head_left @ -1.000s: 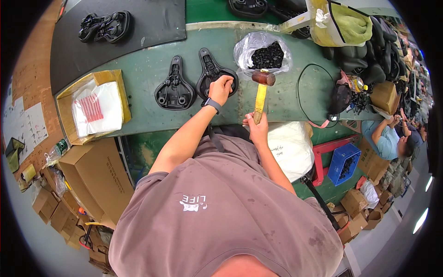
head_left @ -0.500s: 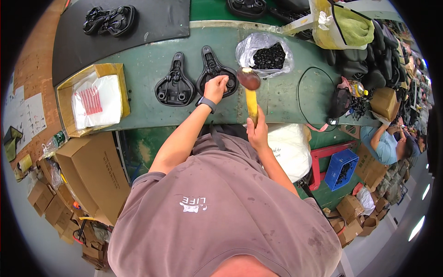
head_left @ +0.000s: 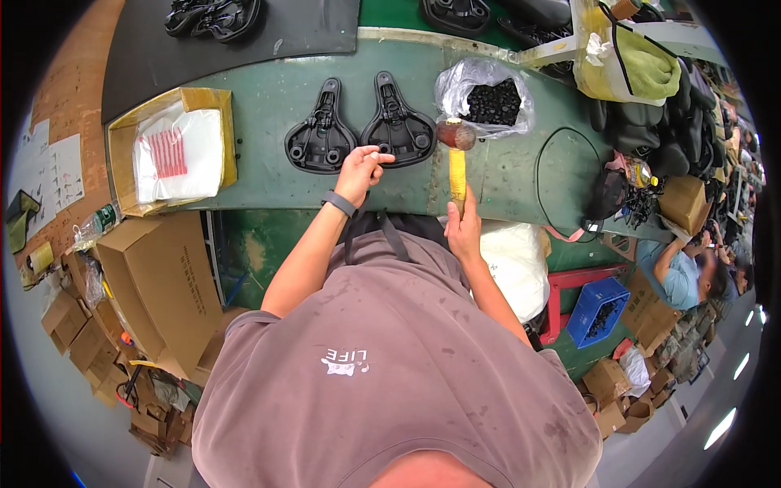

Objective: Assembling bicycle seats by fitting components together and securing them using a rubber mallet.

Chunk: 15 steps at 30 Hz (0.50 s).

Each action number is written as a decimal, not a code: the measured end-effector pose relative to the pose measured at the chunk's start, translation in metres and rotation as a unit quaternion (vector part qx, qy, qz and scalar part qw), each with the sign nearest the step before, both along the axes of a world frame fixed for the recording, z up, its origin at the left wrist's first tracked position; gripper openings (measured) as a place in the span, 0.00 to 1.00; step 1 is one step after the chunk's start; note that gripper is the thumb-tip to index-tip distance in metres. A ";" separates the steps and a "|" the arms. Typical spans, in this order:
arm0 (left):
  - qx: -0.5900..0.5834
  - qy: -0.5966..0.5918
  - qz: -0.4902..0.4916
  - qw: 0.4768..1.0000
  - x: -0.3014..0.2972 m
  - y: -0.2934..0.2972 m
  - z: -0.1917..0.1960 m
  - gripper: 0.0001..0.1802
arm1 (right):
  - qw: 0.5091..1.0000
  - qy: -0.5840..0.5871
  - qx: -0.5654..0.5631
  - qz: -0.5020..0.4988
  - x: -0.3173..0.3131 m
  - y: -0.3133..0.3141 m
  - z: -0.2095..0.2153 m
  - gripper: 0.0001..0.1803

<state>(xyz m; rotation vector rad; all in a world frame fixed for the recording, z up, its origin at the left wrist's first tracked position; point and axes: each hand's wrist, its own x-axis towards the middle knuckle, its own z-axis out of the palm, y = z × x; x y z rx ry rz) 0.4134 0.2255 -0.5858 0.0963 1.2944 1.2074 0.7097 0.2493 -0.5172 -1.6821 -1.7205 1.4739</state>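
Note:
Two black bicycle saddles, a left one (head_left: 319,140) and a right one (head_left: 400,130), lie side by side on the green bench, undersides up and narrow ends pointing away. My left hand (head_left: 360,172) is at their near edges, mostly curled, one finger reaching toward the right saddle. Whatever sits in its fingers is too small to make out. In my right hand (head_left: 464,228) is a mallet (head_left: 457,163) with a yellow handle and a dark brown head, held upright right of the saddles. Beyond the mallet head, a clear plastic bag (head_left: 449,89) holds small black pieces.
A cardboard box (head_left: 229,138) with a plastic-wrapped white stack stands on the bench's left. More saddle parts (head_left: 218,18) rest on a black mat. Right lie a black cable loop (head_left: 538,175) and piled saddles; a co-worker in blue (head_left: 663,272) is farther right. A blue crate (head_left: 598,311) sits below.
My left hand has drawn back and left from the right saddle to the near edges between both saddles. The mallet stays upright in my right hand. The whole view has shifted slightly.

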 end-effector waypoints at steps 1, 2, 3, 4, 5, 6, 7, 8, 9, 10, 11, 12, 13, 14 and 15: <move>0.000 -0.001 -0.001 1.000 0.004 0.003 0.001 0.16 | 0.999 0.001 -0.039 -0.003 -0.002 0.000 0.008 0.34; 0.003 0.016 -0.033 0.999 0.007 0.006 0.002 0.16 | 0.997 0.002 -0.079 -0.005 -0.003 -0.001 0.012 0.33; 0.006 0.034 -0.065 0.997 0.010 0.010 0.003 0.15 | 0.997 0.001 -0.079 -0.007 -0.001 -0.004 0.005 0.33; 0.017 0.087 -0.082 0.993 0.010 0.010 -0.007 0.16 | 0.999 0.010 -0.038 0.008 0.001 -0.008 -0.007 0.33; 0.016 0.086 -0.081 0.993 0.009 0.011 -0.013 0.16 | 1.000 0.018 0.001 0.022 0.000 -0.010 -0.008 0.33; -0.006 0.100 -0.099 0.990 0.006 0.012 -0.019 0.16 | 1.000 0.018 0.000 0.024 0.002 -0.011 -0.007 0.33; -0.027 0.115 -0.118 0.986 0.004 0.013 -0.022 0.16 | 0.998 0.007 -0.060 0.024 -0.005 -0.006 0.007 0.33; -0.025 0.103 -0.108 0.988 0.004 0.012 -0.024 0.16 | 0.993 -0.004 -0.120 0.025 -0.009 -0.003 0.014 0.33; -0.025 0.104 -0.106 0.989 0.003 0.012 -0.027 0.16 | 0.992 -0.003 -0.120 0.027 -0.009 -0.004 0.009 0.33; -0.019 0.113 -0.114 0.987 0.002 0.013 -0.028 0.16 | 0.996 0.011 -0.078 0.033 -0.010 -0.007 0.006 0.33; -0.013 0.122 -0.122 0.985 -0.001 0.014 -0.029 0.16 | 0.998 0.026 -0.037 0.040 -0.011 -0.008 0.002 0.33; -0.013 0.122 -0.122 0.985 -0.003 0.017 -0.030 0.16 | 0.998 0.026 -0.036 0.039 -0.012 -0.008 -0.002 0.33; -0.016 0.121 -0.126 0.984 -0.003 0.022 -0.030 0.16 | 0.998 0.029 -0.033 0.046 -0.015 -0.007 -0.003 0.33; -0.018 0.121 -0.130 0.984 -0.004 0.025 -0.029 0.16 | 0.998 0.033 -0.029 0.053 -0.017 -0.006 -0.004 0.34; -0.017 0.120 -0.131 0.984 -0.005 0.025 -0.028 0.16 | 0.998 0.032 -0.028 0.052 -0.019 -0.008 -0.004 0.34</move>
